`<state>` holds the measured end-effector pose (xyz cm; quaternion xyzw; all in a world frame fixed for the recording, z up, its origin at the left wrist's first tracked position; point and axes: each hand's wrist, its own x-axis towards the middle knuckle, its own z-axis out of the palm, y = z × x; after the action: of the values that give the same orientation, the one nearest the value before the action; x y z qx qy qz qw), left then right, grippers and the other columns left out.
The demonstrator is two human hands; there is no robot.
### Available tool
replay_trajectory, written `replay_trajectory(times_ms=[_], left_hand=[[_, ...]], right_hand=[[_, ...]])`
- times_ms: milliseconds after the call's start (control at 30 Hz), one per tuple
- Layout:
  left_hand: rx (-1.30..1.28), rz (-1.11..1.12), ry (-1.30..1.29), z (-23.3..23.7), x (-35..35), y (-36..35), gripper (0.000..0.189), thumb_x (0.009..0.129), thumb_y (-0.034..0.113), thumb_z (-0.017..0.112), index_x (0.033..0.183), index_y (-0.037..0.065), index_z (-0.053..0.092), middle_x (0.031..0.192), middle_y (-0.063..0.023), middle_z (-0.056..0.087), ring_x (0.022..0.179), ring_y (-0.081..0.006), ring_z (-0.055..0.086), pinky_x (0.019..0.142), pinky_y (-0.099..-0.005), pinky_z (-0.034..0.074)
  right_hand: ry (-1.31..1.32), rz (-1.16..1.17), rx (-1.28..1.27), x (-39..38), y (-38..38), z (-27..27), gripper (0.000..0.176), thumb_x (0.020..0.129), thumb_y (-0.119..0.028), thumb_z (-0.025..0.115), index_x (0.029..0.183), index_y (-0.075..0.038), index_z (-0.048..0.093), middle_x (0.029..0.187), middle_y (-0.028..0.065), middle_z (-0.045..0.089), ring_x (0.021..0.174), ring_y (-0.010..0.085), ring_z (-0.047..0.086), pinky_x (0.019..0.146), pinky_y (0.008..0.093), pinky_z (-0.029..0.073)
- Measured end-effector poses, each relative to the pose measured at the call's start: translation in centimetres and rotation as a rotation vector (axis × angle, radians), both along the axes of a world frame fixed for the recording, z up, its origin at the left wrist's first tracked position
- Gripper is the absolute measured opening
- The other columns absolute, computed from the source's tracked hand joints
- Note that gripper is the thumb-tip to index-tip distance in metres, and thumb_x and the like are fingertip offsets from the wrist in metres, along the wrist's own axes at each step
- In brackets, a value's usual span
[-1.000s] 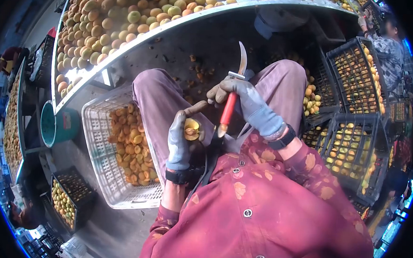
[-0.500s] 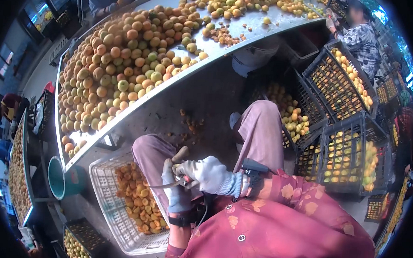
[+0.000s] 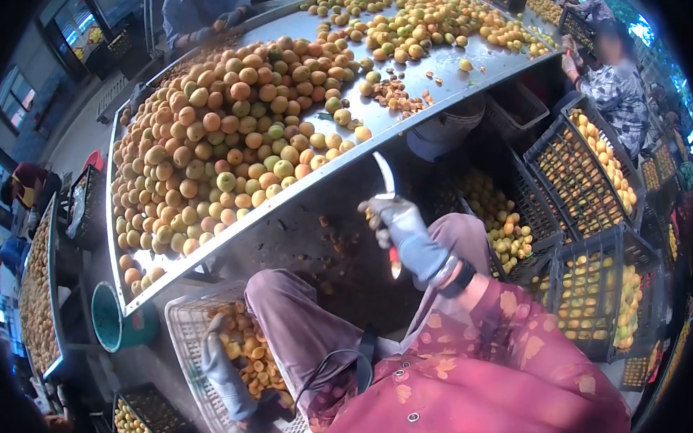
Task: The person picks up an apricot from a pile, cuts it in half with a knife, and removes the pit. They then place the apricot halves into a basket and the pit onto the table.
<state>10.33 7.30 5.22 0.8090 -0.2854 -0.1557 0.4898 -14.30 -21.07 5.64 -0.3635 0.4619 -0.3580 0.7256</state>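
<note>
My right hand [image 3: 410,234], in a grey-white glove, is closed round a curved knife [image 3: 384,173]. Its pale blade points up toward the table edge, and the red end of the handle shows below my fist. Something small and brownish shows at the fingertips. Down at the left, my gloved left hand [image 3: 227,373] is over the white plastic basket [image 3: 186,335], fingers stretched out. Halved apricots [image 3: 257,351] fill that basket beside my knee. Ahead, a big heap of whole apricots [image 3: 234,124] lies on the metal table [image 3: 285,195].
Black crates of apricots [image 3: 593,296] stand at my right. A green tub [image 3: 114,318] sits left of the basket. Scraps lie on the floor [image 3: 345,252] under the table. Across the table is one person [image 3: 204,9]; another [image 3: 616,89] is at the right.
My hands, together over my lap before, have separated. The right has moved up and forward with the knife; the left has gone down and left to the basket. The view has shifted slightly.
</note>
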Motion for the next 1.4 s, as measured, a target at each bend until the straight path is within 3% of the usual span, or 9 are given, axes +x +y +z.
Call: replay_trajectory(times_ms=[100,233,300,700,867,1000,1100,1233,1400], left_hand=[[0.248,0.059,-0.125,-2.9,5.1,3.1,0.032,0.099,0.016,0.047,0.124,0.001,0.060,0.104,-0.0100,0.066,0.083,-0.0167,0.064,0.075,-0.0277,0.052],[0.355,0.320,0.363,-8.1,7.0,4.4,0.037,0.094,0.023,0.057,0.126,0.003,0.058,0.080,-0.0067,0.063,0.061,-0.0129,0.059,0.053,-0.0299,0.047],[0.521,0.005,0.044,-15.0,10.6,7.8,0.039,0.091,0.024,0.058,0.123,0.001,0.060,0.075,-0.0106,0.063,0.061,-0.0164,0.060,0.054,-0.0307,0.049],[0.196,-0.121,-0.033,1.2,7.9,-11.2,0.022,0.093,0.009,0.056,0.112,0.005,0.066,0.107,-0.0115,0.068,0.091,-0.0249,0.065,0.076,-0.0323,0.052],[0.007,-0.453,-0.835,2.2,9.4,-19.4,0.025,0.089,0.003,0.058,0.112,0.009,0.066,0.112,-0.0106,0.067,0.096,-0.0245,0.067,0.079,-0.0335,0.055],[0.038,-0.509,-0.902,3.5,9.4,-25.9,0.024,0.090,0.009,0.058,0.112,0.010,0.066,0.113,-0.0114,0.067,0.097,-0.0267,0.067,0.079,-0.0341,0.055],[0.158,-0.327,-0.531,4.4,9.3,-30.2,0.025,0.090,0.018,0.058,0.112,0.010,0.066,0.113,-0.0123,0.067,0.097,-0.0297,0.067,0.083,-0.0353,0.053],[-0.125,-0.342,-0.880,2.8,12.6,-34.5,0.032,0.087,0.017,0.059,0.117,0.009,0.064,0.114,-0.0134,0.065,0.101,-0.0329,0.064,0.086,-0.0384,0.052],[0.179,-0.205,-1.062,0.6,18.0,-39.7,0.048,0.084,0.026,0.065,0.129,0.013,0.054,0.116,-0.0132,0.061,0.098,-0.0332,0.065,0.084,-0.0407,0.053]], right_hand=[[-0.021,-0.158,-0.155,-0.4,-7.4,-0.1,0.017,0.095,-0.016,0.058,0.095,0.000,0.065,0.074,0.0064,0.062,0.043,0.0054,0.043,0.037,0.0210,0.034],[-0.265,-0.197,-0.173,-2.7,-15.8,0.8,0.023,0.097,-0.022,0.057,0.102,0.000,0.057,0.097,0.0185,0.069,0.046,0.0043,0.038,0.042,0.0208,0.036],[-0.185,-0.220,-0.222,-4.4,-15.2,-0.3,0.025,0.098,-0.024,0.057,0.103,0.000,0.056,0.096,0.0188,0.069,0.046,0.0033,0.036,0.043,0.0205,0.034],[0.234,-0.004,-0.283,-10.7,-1.3,2.1,0.037,0.098,-0.026,0.054,0.116,0.005,0.061,0.074,0.0051,0.065,0.044,0.0008,0.043,0.041,0.0154,0.032],[0.352,-0.048,-0.297,-11.1,0.5,0.1,0.032,0.094,-0.018,0.056,0.119,0.003,0.061,0.070,0.0056,0.066,0.044,0.0026,0.046,0.042,0.0151,0.035],[0.236,-0.137,-0.361,-11.6,0.2,-1.2,0.031,0.093,-0.011,0.052,0.117,0.006,0.061,0.069,0.0083,0.066,0.041,0.0036,0.044,0.040,0.0164,0.034],[0.231,-0.122,-0.333,-11.9,0.0,-0.8,0.031,0.094,-0.010,0.051,0.119,0.007,0.059,0.069,0.0119,0.066,0.038,0.0044,0.042,0.037,0.0169,0.033],[0.250,-0.165,-0.356,-11.5,0.0,-0.1,0.036,0.089,-0.009,0.052,0.122,0.007,0.057,0.072,0.0087,0.067,0.043,0.0037,0.045,0.042,0.0177,0.035],[0.253,-0.234,-0.319,-11.8,-0.1,-1.0,0.031,0.092,-0.005,0.046,0.119,0.008,0.055,0.066,0.0128,0.064,0.036,0.0065,0.042,0.035,0.0173,0.034]])
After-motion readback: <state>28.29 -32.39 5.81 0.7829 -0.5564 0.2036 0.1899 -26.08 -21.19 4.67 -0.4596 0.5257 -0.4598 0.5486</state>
